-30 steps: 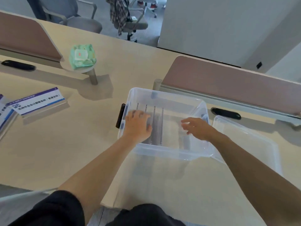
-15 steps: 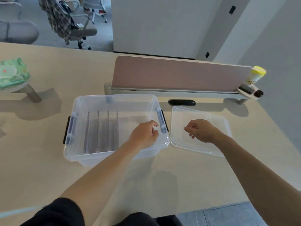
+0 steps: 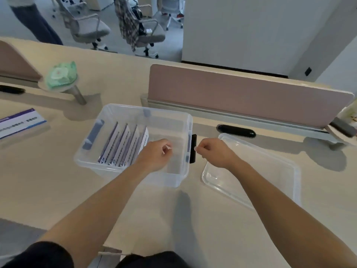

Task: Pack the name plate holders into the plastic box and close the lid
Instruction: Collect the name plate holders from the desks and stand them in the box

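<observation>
- Clear plastic box (image 3: pixel 108 161) on my worktop (image 3: pixel 58 180) holds four flat name plate holders (image 3: pixel 123 146), standing tilted.
- Clear rectangular lid (image 3: pixel 270 171) lies beside the box.
- Left hand (image 3: pixel 156 153) and right hand (image 3: pixel 214 151): grip curled, holding nothing I can see.

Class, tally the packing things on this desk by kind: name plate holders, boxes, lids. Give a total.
Holders in the box: 4
Holders on the desk: 1
Box: 1
Lid: 1
Total: 7
</observation>
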